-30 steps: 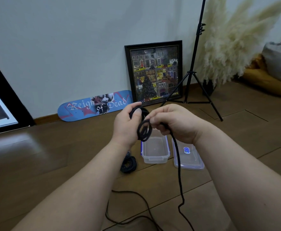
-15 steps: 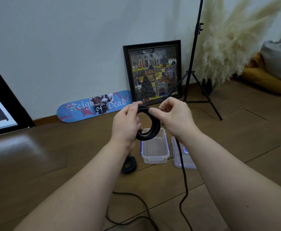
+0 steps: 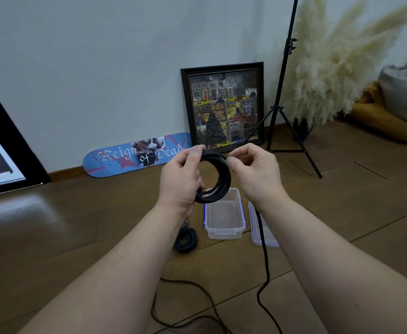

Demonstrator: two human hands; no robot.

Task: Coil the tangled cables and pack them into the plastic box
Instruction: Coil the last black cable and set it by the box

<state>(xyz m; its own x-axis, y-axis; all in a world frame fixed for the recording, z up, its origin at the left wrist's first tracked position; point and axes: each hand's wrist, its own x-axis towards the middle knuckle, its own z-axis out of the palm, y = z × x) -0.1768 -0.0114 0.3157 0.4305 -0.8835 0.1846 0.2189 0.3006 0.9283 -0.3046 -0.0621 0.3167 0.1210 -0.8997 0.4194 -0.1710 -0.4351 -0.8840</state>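
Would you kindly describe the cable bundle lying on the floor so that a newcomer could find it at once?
Start from the framed painting leaning on the wall and come down the wooden floor to the clear plastic box. Just left of the box, beside the left forearm, lies a small coiled black cable. Unlike the coil held up by the hands, it rests untouched on the floor.

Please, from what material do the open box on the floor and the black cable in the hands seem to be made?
The box looks like clear, smooth plastic: the floor shows through its walls, with blue along the rim. The cable, looped between the left hand and right hand, looks matte black with little shine, perhaps rubber or a woven sleeve; the picture is too coarse to tell.
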